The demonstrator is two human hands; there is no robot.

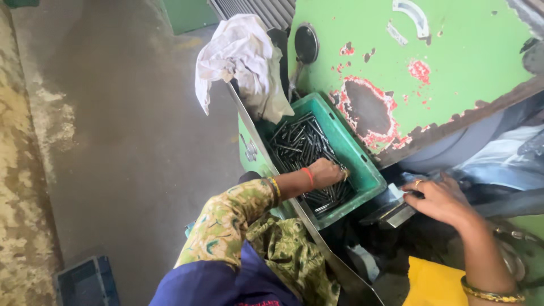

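Note:
My left hand (327, 171) reaches into a green plastic crate (362, 164) filled with several thin dark metal rods (297, 141); its fingers are curled down among the rods at the crate's near right side, apparently closed on some. My right hand (436, 198) rests to the right of the crate, fingers spread over a dark metal part (391, 212) of the machine, gripping nothing that I can see. A patterned green sleeve and bangles cover my left forearm.
A large green machine body (453, 62) with chipped paint rises behind the crate. A white rag (241, 56) hangs over a metal edge at the crate's far end. A concrete floor (124, 141) lies to the left, a blue crate (88, 280) at bottom left, a yellow cloth (436, 283) bottom right.

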